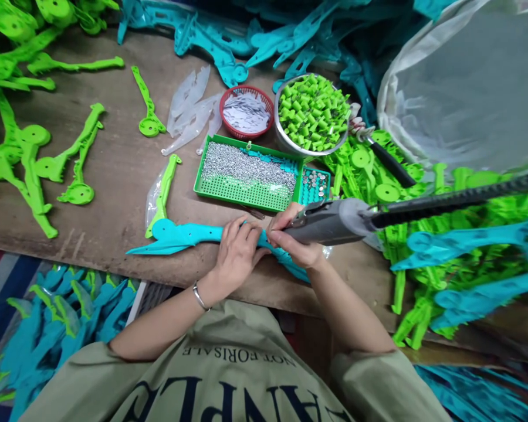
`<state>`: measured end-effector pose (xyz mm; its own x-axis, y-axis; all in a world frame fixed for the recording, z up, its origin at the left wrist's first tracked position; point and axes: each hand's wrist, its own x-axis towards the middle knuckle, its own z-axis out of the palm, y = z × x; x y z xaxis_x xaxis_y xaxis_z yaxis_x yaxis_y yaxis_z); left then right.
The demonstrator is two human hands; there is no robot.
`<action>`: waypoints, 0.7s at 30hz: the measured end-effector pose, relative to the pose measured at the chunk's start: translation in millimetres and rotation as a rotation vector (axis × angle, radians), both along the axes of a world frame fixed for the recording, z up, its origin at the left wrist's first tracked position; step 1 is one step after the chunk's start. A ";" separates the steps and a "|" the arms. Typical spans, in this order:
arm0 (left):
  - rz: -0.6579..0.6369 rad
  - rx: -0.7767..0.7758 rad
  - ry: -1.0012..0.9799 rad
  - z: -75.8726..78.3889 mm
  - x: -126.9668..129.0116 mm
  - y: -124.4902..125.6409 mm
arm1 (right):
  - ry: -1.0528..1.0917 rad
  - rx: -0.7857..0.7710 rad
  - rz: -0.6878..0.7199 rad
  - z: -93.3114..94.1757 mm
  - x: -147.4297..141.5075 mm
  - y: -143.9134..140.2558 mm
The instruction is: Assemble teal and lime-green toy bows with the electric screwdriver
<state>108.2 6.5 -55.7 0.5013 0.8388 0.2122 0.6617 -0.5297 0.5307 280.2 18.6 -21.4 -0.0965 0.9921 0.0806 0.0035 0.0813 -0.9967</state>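
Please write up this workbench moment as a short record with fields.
left hand: presses on the teal plastic piece
right hand: grips the grey power screwdriver, its tip at the piece
surface: wooden bench
ahead: green tray of screws, red basket, metal bowl of green parts
left side: loose green parts

My brown wooden table point(114, 176) is full of toy parts. In the middle sits a green tray point(229, 187) of tiny silver screws. Behind the tray is a small red basket point(246, 109), and beside that a metal bowl point(311, 114) of green bits. Left of the tray lie flat green pieces point(77, 152) and clear plastic shapes point(191, 108). In front of the tray lies a long blue piece point(185, 234). Right of the tray is a big green heap point(422, 199).
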 end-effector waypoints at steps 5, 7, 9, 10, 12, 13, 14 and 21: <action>-0.013 0.029 -0.011 5.1 -0.4 1.1 | 0.138 0.163 -0.033 21.1 7.1 4.3; -0.032 0.010 -0.006 11.3 1.9 2.7 | 0.192 0.259 -0.183 31.4 11.0 5.8; -0.059 -0.018 0.027 18.9 6.6 4.7 | 0.202 0.319 -0.302 39.2 15.0 6.4; -0.074 -0.031 0.059 22.7 9.7 5.6 | 0.198 0.329 -0.345 41.5 17.0 5.9; -0.094 -0.050 0.143 29.6 16.3 6.7 | 0.193 0.322 -0.400 43.2 21.0 3.2; -0.096 -0.060 0.186 32.4 19.2 6.9 | 0.195 0.319 -0.414 43.1 23.0 1.1; -0.094 -0.072 0.222 34.8 21.7 7.0 | 0.198 0.319 -0.422 42.5 25.0 -1.3; -0.062 -0.183 0.248 36.5 28.1 13.0 | 0.105 0.301 -0.485 44.2 37.6 -13.2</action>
<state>136.3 19.5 -19.2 0.5703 0.8180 -0.0748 0.7523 -0.4836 0.4475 317.8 5.4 22.8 0.3875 0.8526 0.3507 0.0138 0.3750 -0.9269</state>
